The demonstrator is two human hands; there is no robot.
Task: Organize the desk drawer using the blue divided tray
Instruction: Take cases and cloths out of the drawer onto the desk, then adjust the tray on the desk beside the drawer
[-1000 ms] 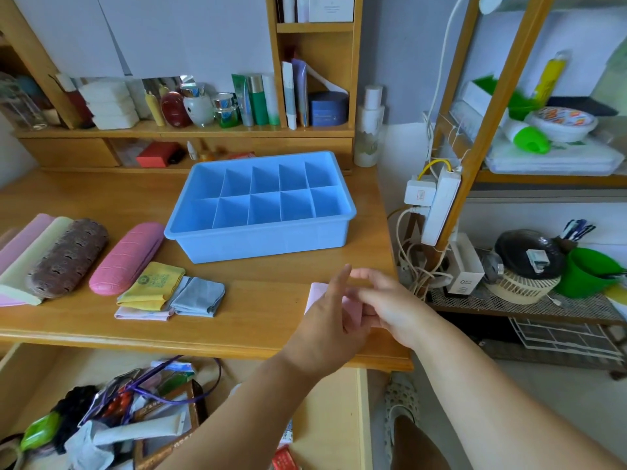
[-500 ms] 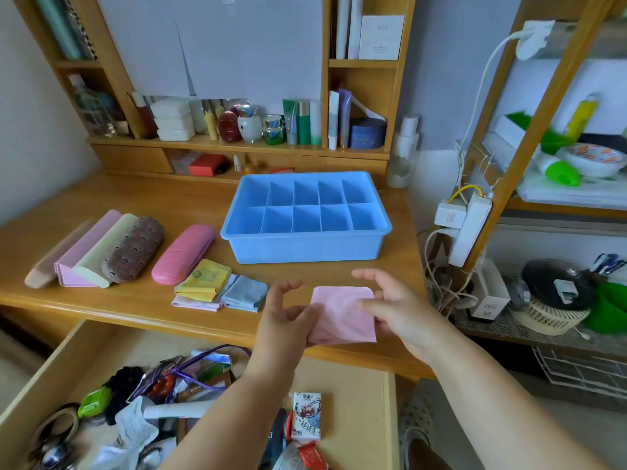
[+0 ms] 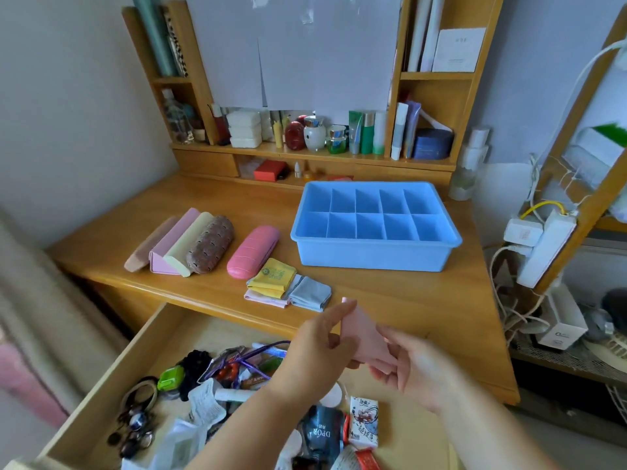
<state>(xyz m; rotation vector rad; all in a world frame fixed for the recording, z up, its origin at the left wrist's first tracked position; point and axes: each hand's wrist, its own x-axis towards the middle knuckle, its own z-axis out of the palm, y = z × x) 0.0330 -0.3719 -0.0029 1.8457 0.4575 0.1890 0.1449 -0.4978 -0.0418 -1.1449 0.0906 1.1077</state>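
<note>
Head view: both hands meet over the front edge of the counter [image 3: 390, 300], at about 6 o'clock from the blue divided tray [image 3: 375, 225]. The left hand [image 3: 315, 347] pinches one side of a small pink cloth [image 3: 364, 337] and the right hand [image 3: 410, 371] grasps the other with curled fingers, probably so it can be folded flat like the others. Those folded cloths [image 3: 288, 286], yellow, pale pink and grey, lie at 7 o'clock from the tray, with a row of glasses cases [image 3: 203, 245] at its 9 o'clock; like seems grouped with like before any filling starts. The tray sits far back on the counter, all ten compartments empty, leaving working room in front. The open drawer [image 3: 101, 401] below, at 6 o'clock, holds a jumble of hair ties, packets and wrappers yet to be sorted.
</note>
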